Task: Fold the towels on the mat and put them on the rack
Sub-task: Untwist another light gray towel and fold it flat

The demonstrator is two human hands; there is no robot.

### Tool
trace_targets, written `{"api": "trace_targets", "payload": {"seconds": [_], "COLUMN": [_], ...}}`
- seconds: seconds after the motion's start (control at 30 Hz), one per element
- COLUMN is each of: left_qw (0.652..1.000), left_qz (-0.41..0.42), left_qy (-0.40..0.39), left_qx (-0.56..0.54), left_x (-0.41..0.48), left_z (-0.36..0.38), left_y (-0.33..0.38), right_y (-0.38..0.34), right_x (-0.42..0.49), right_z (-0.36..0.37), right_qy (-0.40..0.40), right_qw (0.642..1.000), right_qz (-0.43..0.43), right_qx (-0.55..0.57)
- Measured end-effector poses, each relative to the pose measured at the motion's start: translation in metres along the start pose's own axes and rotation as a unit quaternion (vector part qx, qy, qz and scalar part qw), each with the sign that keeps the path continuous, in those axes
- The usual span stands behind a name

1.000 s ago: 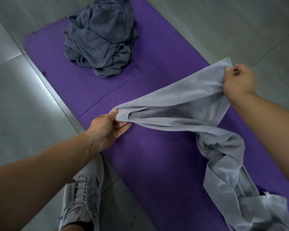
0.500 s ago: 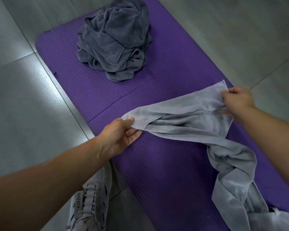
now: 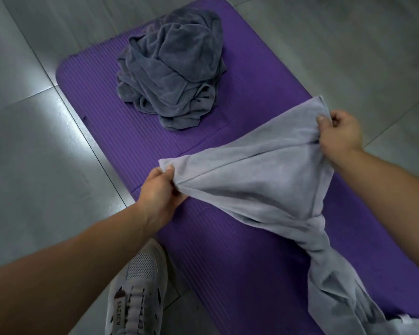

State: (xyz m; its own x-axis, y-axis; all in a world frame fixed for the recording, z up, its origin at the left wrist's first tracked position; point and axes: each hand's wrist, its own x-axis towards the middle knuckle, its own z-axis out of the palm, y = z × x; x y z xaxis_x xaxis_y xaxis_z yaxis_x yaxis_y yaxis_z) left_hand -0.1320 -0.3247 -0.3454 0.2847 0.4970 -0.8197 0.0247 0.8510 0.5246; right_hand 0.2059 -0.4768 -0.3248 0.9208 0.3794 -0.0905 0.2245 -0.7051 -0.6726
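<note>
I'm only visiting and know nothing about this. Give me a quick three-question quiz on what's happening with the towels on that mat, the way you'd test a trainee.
1. True or false: the left hand and the right hand both grip the light grey towel.
2. Where does the dark grey towel pile lie? A) in the left hand B) on the far end of the purple mat C) in the right hand
3. Fill in: the light grey towel's trailing part, toward the lower right, is ____ rather than spread flat.

Key: 1 true; 2 B; 3 twisted.
</note>
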Motion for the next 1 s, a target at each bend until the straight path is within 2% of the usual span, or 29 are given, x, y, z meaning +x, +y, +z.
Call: {"api": "trace_targets", "payload": {"seconds": [0.13,0.27,0.37,0.5,0.53,0.63,0.73,0.83,0.87,0.93,0.97,1.0], "left_qw": [0.991,0.949,0.933,0.905,0.89,0.815,0.758,0.697,0.689,0.691,0.676,0.647], "left_qz": [0.071,0.178,0.171,0.13,0.13,0.15,0.208,0.313,0.321,0.275,0.255,0.251], "left_qy": [0.058,0.124,0.146,0.127,0.134,0.181,0.128,0.04,-0.018,-0.138,-0.184,-0.223], "left_qx": [0.1,0.23,0.282,0.383,0.416,0.53,0.605,0.644,0.65,0.655,0.667,0.685], "left_x": [0.009,0.012,0.016,0.011,0.009,-0.001,-0.015,-0.03,-0.031,-0.034,-0.036,-0.039], "left_z": [-0.012,-0.019,-0.025,-0.013,-0.009,0.006,0.024,0.054,0.064,0.087,0.098,0.11], "left_y": [0.007,0.012,0.017,0.021,0.02,0.018,0.014,0.008,0.004,-0.005,-0.012,-0.02], "right_y": [-0.016,-0.044,-0.052,-0.045,-0.042,-0.016,0.023,0.066,0.078,0.097,0.104,0.108], "right_x": [0.032,0.057,0.068,0.06,0.054,0.033,-0.001,-0.046,-0.062,-0.091,-0.103,-0.115], "right_z": [0.033,0.069,0.09,0.092,0.085,0.058,0.023,-0.013,-0.024,-0.041,-0.047,-0.053], "right_qy": [-0.011,-0.023,-0.038,-0.066,-0.062,-0.04,-0.026,-0.059,-0.083,-0.138,-0.161,-0.185], "right_qw": [1.0,0.999,0.999,0.998,0.998,0.999,0.998,0.991,0.986,0.97,0.961,0.953], "right_qz": [-0.015,-0.036,-0.018,0.007,-0.006,-0.017,0.039,0.111,0.14,0.199,0.223,0.24], "right_qx": [-0.002,0.004,0.009,-0.002,-0.012,-0.032,-0.028,-0.039,-0.033,-0.008,0.006,0.021]}}
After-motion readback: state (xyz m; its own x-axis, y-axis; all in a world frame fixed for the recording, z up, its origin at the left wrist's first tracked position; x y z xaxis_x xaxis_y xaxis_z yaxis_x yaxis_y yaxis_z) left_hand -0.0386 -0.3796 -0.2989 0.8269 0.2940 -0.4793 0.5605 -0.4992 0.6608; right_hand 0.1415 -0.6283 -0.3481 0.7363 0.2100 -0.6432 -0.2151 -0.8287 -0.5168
